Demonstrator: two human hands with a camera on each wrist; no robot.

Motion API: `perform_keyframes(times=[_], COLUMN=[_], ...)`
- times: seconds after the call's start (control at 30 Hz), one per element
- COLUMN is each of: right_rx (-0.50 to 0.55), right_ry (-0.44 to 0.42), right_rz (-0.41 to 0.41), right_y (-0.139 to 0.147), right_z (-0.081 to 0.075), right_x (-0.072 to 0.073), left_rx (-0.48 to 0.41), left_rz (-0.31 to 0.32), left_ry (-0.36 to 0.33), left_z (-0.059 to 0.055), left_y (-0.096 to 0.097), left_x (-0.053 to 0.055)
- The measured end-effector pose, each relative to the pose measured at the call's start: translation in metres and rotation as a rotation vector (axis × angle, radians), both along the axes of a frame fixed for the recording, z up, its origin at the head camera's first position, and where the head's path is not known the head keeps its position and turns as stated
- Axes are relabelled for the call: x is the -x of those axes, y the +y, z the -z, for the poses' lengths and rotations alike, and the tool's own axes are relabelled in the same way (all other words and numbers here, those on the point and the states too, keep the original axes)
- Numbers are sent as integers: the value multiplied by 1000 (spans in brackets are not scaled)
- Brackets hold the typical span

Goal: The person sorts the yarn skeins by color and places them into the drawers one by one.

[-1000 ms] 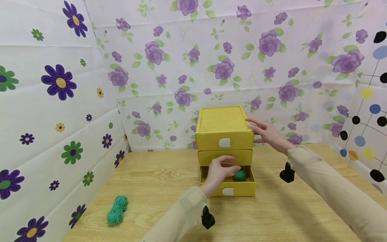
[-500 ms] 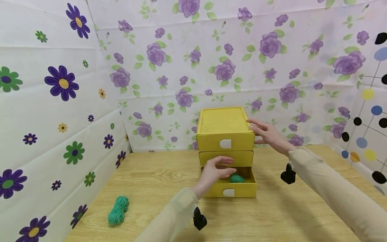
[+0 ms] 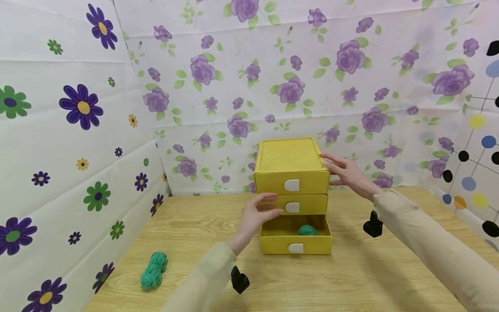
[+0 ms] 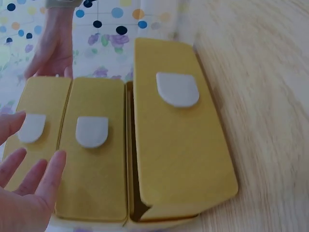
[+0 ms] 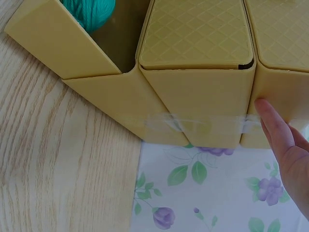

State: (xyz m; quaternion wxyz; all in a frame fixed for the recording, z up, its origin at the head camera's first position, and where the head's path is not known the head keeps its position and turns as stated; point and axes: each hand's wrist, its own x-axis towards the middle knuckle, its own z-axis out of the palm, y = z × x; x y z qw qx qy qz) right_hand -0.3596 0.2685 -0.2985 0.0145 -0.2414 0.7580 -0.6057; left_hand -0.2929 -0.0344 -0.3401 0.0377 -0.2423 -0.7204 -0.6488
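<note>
A yellow three-drawer box (image 3: 290, 156) stands on the table, its bottom drawer (image 3: 277, 245) pulled out and the upper two closed. Inside that drawer lies a green ball of yarn (image 3: 307, 230), which also shows in the right wrist view as teal yarn (image 5: 94, 13). My left hand (image 3: 253, 219) hovers before the box's left front, fingers extended and holding nothing; the left wrist view has the hand (image 4: 29, 193) near the front of the closed drawers. With extended fingers my right hand (image 3: 348, 174) touches the box's upper right side, as the right hand (image 5: 287, 150) in its wrist view confirms.
A teal skein of yarn (image 3: 153, 270) lies on the wooden table (image 3: 195, 234) at the left. A floral cloth (image 3: 218, 86) hangs behind the box, with patterned cloths along both sides. White tabs (image 3: 295, 248) mark the drawer fronts.
My left hand has drawn back leftward from above the open drawer, leaving the ball of yarn inside. The right hand has kept its place on the box.
</note>
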Motion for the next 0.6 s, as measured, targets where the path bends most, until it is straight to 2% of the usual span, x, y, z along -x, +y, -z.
perform_keyframes(times=[0.13,0.23,0.43,0.6], right_rx=[-5,-9,-5,-4], right_ry=[0,4,-4,-9], right_rz=[5,8,12,15], right_y=[0,0,0,0], right_z=[0,-1,1,2], right_x=[-1,-1,0,1], left_rx=[-15,-31,-41,-34], left_rz=[-104,-152,-185,-223], left_ry=[23,36,49,47], left_z=[0,0,-2,3], left_y=[-17,-27,-42,-57], left_x=[5,7,0,3])
